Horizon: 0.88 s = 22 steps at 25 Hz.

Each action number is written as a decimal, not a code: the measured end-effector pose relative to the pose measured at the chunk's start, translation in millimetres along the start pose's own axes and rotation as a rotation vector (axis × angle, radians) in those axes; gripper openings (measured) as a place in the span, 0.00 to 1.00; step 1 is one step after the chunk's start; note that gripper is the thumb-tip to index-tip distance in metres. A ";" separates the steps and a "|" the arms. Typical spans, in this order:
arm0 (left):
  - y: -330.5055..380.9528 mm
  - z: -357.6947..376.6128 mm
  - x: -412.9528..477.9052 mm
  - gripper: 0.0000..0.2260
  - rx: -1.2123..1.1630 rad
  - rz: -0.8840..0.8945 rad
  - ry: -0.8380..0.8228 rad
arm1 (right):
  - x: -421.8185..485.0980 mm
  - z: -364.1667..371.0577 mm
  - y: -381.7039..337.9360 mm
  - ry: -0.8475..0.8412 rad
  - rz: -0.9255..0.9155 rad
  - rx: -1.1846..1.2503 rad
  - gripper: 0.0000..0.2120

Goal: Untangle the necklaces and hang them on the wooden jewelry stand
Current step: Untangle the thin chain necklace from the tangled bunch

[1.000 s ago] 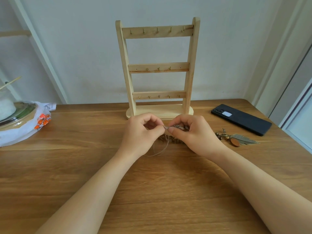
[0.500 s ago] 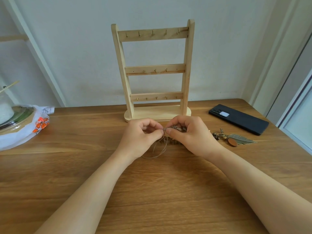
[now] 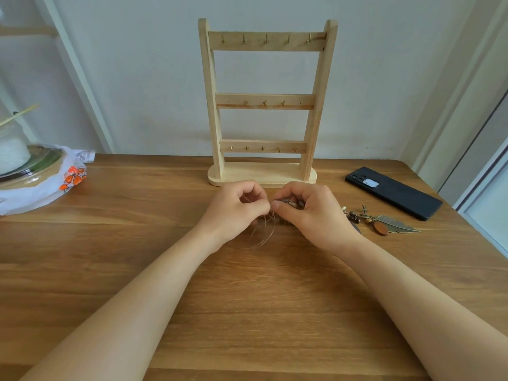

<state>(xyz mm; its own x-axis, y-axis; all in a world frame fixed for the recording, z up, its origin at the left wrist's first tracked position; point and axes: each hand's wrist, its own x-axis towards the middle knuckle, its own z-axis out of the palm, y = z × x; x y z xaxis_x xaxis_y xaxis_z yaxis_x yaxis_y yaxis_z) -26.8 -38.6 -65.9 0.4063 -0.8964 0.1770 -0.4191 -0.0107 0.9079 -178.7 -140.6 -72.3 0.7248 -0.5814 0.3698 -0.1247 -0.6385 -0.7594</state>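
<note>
Head view: the necklaces are pinched in a tangle just above the table, in front of the wooden jewelry stand. Left hand & right hand are curled, fingertips closed on cord. Strands should be eased apart gently, never yanked. Counted: 1 stand, 3 rails, 13 hooks, none used; necklace no. can't be told.
</note>
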 end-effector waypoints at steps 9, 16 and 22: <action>2.3 1.4 1.9 0.08 -0.356 -0.176 -0.115 | 0.4 0.0 3.9 -0.002 0.001 0.008 0.02; 5.9 -1.7 1.5 0.06 -0.214 -0.129 -0.148 | 0.6 -1.0 1.7 0.005 0.025 0.071 0.03; 2.9 -2.7 1.9 0.08 -0.122 -0.094 -0.134 | 0.2 -4.1 -1.7 0.016 0.013 0.089 0.03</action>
<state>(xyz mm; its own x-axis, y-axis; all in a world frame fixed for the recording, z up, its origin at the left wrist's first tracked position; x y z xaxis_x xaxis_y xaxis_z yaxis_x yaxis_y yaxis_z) -25.1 -39.1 -62.0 0.3239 -0.9451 0.0441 -0.2791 -0.0509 0.9589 -181.1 -141.7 -68.7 0.7127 -0.5977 0.3672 -0.0727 -0.5836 -0.8088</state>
